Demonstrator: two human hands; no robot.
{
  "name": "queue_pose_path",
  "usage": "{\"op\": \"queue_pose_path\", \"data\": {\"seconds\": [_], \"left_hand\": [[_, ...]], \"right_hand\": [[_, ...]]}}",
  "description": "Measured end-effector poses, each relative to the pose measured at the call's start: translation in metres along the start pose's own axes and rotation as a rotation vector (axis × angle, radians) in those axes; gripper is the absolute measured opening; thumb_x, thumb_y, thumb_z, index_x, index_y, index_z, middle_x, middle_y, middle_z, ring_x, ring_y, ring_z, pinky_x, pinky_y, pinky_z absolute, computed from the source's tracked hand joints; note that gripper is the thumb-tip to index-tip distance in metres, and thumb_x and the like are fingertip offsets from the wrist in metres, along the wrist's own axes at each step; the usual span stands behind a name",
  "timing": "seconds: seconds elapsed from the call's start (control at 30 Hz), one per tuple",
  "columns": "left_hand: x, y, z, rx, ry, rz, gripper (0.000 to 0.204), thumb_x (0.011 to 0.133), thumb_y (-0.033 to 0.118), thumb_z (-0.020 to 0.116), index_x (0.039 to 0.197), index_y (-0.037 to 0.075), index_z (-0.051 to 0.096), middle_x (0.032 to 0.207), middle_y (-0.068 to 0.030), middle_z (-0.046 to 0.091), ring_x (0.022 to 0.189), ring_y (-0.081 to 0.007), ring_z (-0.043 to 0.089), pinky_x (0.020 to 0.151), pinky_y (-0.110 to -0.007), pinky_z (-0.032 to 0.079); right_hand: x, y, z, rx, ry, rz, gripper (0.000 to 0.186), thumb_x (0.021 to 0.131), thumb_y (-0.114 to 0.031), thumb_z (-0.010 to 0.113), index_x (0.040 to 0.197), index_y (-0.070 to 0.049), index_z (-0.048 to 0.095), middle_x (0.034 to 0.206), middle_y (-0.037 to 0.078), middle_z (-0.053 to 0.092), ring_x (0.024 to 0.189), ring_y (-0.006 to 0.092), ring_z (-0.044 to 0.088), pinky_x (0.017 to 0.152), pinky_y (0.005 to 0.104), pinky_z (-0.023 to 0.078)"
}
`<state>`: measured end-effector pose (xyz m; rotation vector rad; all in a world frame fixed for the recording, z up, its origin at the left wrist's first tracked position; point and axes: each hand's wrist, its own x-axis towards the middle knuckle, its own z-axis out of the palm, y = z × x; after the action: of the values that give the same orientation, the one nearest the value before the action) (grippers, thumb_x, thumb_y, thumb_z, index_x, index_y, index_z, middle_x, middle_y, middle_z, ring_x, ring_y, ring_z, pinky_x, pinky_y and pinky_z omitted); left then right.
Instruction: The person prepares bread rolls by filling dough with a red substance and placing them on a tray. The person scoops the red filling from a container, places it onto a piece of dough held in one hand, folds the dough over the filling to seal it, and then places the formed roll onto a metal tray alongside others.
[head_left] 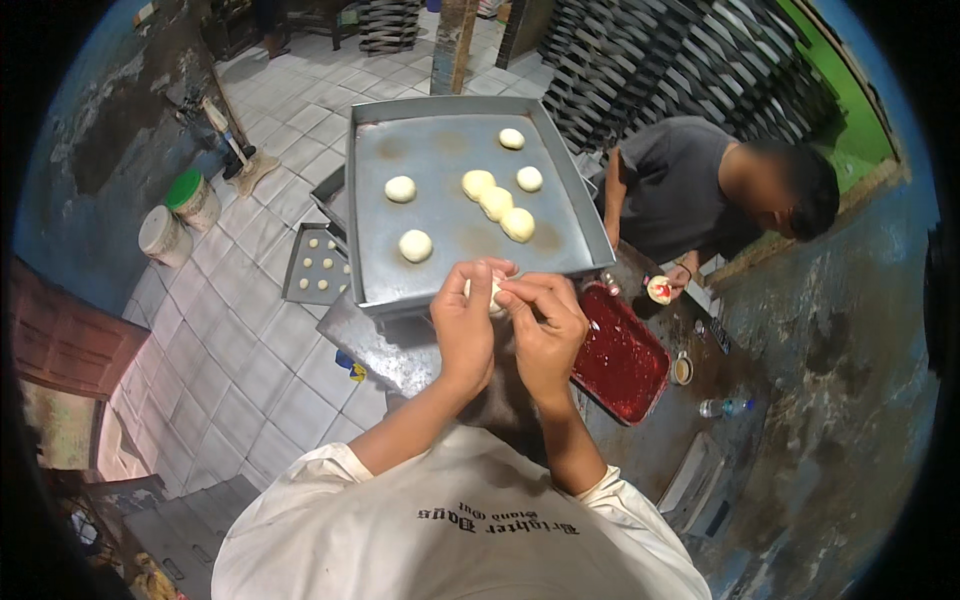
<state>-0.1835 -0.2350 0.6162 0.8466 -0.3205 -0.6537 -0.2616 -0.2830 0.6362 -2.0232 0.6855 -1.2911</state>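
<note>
My left hand [466, 325] and my right hand [546, 330] meet at the near edge of a grey metal baking tray [440, 175]. Between them they grip a pale dough ball [494, 298], its sides mostly covered by my fingers. My right thumb and fingertips pinch its top, while my left fingers wrap its other side. On the tray, three yellowish dough balls [496, 204] touch in a slanting row. Separate round dough balls lie around them: one at the near left [415, 246], another above it [400, 189], and two on the right [529, 179].
A co-worker [680, 190] at the right holds a dough piece with red filling [659, 290]. Nearby are a tray of dark red filling [625, 360], a cup [682, 368] and a plastic bottle [726, 407]. Another dough tray [318, 265] and lidded buckets [192, 200] stand left.
</note>
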Motion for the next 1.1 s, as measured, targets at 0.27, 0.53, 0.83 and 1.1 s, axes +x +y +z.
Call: {"op": "queue_pose_path", "data": {"seconds": [0.27, 0.53, 0.83, 1.1], "left_hand": [[0.079, 0.06, -0.082, 0.437, -0.309, 0.34, 0.032, 0.108, 0.03, 0.055, 0.11, 0.006, 0.076, 0.151, -0.0155, 0.057, 0.148, -0.0332, 0.041, 0.12, -0.046, 0.031], [0.132, 0.12, -0.195, 0.307, 0.111, 0.243, 0.026, 0.1, 0.015, 0.06, 0.118, -0.001, 0.07, 0.126, -0.0114, 0.064, 0.122, -0.0202, 0.056, 0.11, -0.034, 0.039], [0.15, 0.125, -0.301, 0.27, 0.501, 0.298, 0.012, 0.096, 0.008, 0.062, 0.103, 0.001, 0.07, 0.111, -0.0071, 0.066, 0.112, -0.0176, 0.057, 0.104, -0.033, 0.04], [0.174, 0.111, -0.269, 0.227, 0.276, 0.262, 0.016, 0.102, 0.015, 0.062, 0.106, 0.001, 0.068, 0.11, -0.0086, 0.067, 0.108, -0.0164, 0.061, 0.098, -0.034, 0.044]], "right_hand": [[0.069, 0.022, 0.079, 0.515, -0.665, 0.48, 0.05, 0.093, -0.013, 0.079, 0.137, 0.003, 0.061, 0.132, 0.011, 0.065, 0.111, 0.0153, 0.063, 0.092, 0.0341, 0.054], [0.2, 0.088, 0.229, -0.284, -0.675, -0.121, 0.044, 0.093, -0.02, 0.078, 0.131, 0.0, 0.067, 0.121, 0.016, 0.075, 0.11, 0.0315, 0.073, 0.097, 0.0424, 0.055], [0.257, 0.165, 0.318, -0.502, -0.954, 0.176, 0.063, 0.107, -0.044, 0.05, 0.159, -0.01, 0.04, 0.164, 0.024, 0.035, 0.148, 0.0376, 0.042, 0.119, 0.0461, 0.035], [0.222, 0.193, 0.32, -0.579, -0.617, -0.391, 0.062, 0.106, -0.041, 0.054, 0.16, -0.013, 0.039, 0.157, 0.02, 0.048, 0.148, 0.0358, 0.043, 0.123, 0.042, 0.031]]}}
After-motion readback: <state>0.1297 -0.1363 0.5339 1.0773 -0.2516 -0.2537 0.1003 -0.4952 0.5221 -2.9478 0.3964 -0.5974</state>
